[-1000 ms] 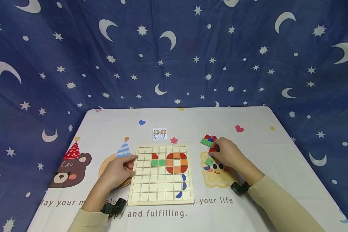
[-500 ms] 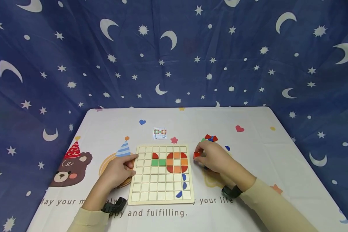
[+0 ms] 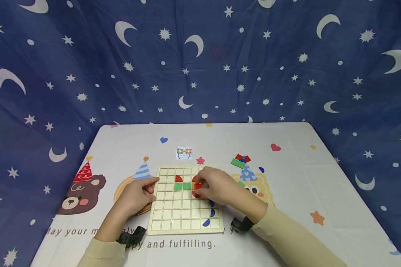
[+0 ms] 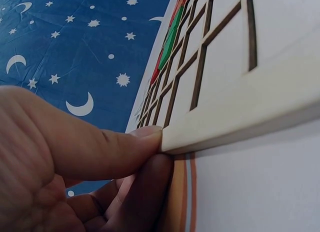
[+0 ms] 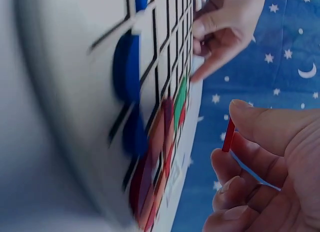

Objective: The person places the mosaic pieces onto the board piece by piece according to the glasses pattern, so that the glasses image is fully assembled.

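The pale wooden grid board (image 3: 187, 215) lies on the white tabletop. At its left rim my left hand (image 3: 137, 196) holds the edge; the left wrist view has the thumb tip on the rim with another fingertip just below. Over the board's right part, my right hand (image 3: 220, 187) pinches a small red tile (image 5: 228, 136) between thumb and finger, seen edge-on in the right wrist view. Set in the board are a red quarter-round tile (image 3: 178, 179), two green squares (image 3: 182, 186) and blue half-round tiles (image 3: 206, 222). My right hand covers most of the red-and-orange ring.
Behind the board lies a small pattern card (image 3: 184, 152). To the right are loose red and blue tiles (image 3: 243, 158), a green tile (image 3: 238, 163) and a blue half-round tile (image 3: 261, 170). A dark blue star-and-moon cloth (image 3: 200, 100) hangs behind the table.
My right hand has moved left from the loose tiles to above the board, carrying the red tile. My left hand stays at the board's left rim.
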